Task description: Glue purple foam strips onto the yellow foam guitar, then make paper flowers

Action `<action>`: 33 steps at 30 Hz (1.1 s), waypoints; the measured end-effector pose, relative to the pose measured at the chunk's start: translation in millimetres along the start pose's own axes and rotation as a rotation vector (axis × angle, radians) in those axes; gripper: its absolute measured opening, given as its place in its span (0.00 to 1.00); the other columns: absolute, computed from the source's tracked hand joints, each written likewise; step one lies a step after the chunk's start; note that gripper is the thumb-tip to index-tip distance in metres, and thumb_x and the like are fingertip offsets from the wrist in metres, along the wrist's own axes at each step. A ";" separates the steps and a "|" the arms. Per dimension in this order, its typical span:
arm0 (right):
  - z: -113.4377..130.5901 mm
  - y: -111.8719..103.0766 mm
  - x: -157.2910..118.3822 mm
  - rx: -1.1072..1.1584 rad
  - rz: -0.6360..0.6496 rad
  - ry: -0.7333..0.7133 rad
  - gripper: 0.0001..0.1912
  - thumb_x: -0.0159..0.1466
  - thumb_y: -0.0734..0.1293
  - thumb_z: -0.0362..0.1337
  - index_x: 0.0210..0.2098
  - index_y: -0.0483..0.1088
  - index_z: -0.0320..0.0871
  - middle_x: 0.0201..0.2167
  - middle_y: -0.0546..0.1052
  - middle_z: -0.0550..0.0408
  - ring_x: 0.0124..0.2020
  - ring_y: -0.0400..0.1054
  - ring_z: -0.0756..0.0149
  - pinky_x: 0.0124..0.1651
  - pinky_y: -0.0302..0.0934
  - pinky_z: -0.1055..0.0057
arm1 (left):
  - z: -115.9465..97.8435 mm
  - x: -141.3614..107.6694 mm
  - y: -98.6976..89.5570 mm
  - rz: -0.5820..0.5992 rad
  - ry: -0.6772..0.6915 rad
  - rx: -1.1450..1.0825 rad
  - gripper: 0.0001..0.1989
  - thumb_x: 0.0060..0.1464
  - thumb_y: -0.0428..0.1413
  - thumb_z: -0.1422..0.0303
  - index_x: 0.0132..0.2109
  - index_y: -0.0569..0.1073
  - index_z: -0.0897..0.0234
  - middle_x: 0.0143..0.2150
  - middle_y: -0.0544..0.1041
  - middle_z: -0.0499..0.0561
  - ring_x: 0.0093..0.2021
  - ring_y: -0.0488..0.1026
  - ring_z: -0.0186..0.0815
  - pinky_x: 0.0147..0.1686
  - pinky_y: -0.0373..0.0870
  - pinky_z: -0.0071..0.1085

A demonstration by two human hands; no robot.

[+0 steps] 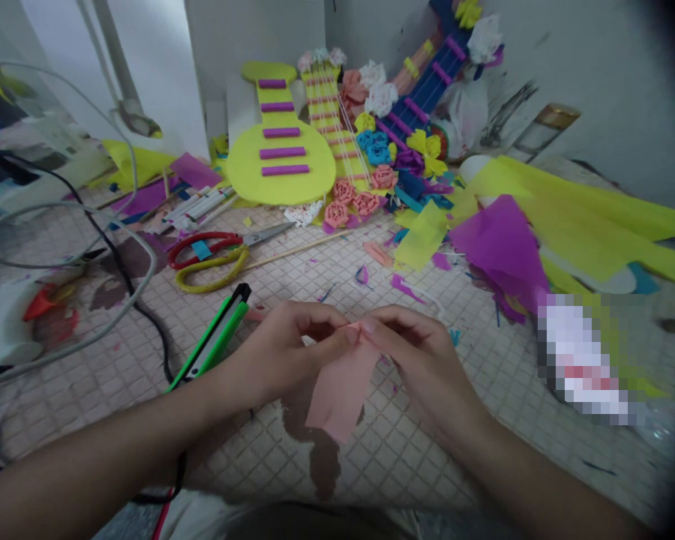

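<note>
A small pink strip of paper (pixel 340 390) hangs from my fingertips over the front of the table. My left hand (pixel 298 337) pinches its top edge between thumb and fingers. From the other side my right hand (pixel 413 341) pinches the same edge, the two thumbs close together. The strip's lower end hangs free and slants to the left. A green utility knife (pixel 214 337) lies just left of my left hand. Behind it rest scissors (pixel 217 259) with one red and one yellow handle, their blades pointing right.
Yellow and blue guitar shapes (pixel 281 161) with purple bars and paper flowers lean at the back. Purple paper (pixel 500 240) and yellow sheets cover the right. A glue gun (pixel 11 319), cables and markers (pixel 196 206) lie left. A wooden stick (pixel 298 249) lies mid-table.
</note>
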State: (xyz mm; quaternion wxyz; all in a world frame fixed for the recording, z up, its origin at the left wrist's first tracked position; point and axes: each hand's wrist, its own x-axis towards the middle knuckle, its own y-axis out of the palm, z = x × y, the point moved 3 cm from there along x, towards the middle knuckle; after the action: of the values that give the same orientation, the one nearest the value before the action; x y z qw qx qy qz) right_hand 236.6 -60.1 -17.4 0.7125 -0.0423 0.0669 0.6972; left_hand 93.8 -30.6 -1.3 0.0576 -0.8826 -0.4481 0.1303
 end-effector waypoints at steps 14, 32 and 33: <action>0.6 0.9 -0.3 -0.015 0.008 -0.007 0.03 0.55 0.68 0.37 0.26 0.74 0.46 0.24 0.75 0.60 0.28 0.67 0.73 0.31 0.61 0.76 | -0.6 -1.7 -0.6 0.021 0.001 -0.025 0.12 0.55 0.49 0.66 0.30 0.73 0.68 0.25 0.71 0.47 0.27 0.66 0.27 0.25 0.62 0.22; 0.6 0.8 -0.9 -0.024 0.024 0.007 0.04 0.55 0.68 0.38 0.27 0.74 0.46 0.26 0.76 0.59 0.29 0.68 0.71 0.32 0.61 0.74 | -1.0 0.2 -0.9 -0.030 0.002 0.089 0.10 0.51 0.53 0.65 0.31 0.75 0.67 0.27 0.76 0.49 0.28 0.70 0.30 0.27 0.65 0.23; 1.0 0.8 -1.1 -0.025 0.029 0.013 0.04 0.55 0.68 0.38 0.27 0.74 0.46 0.26 0.76 0.59 0.30 0.68 0.71 0.33 0.62 0.74 | -1.4 0.0 -0.7 -0.030 0.008 0.084 0.10 0.51 0.54 0.65 0.31 0.75 0.67 0.27 0.76 0.49 0.28 0.70 0.30 0.27 0.65 0.23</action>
State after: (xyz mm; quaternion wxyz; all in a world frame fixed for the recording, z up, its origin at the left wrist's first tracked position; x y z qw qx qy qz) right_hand 235.8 -61.0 -16.2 0.7013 -0.0547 0.0633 0.7079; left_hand 93.6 -30.2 0.3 0.0983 -0.8731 -0.4550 0.1448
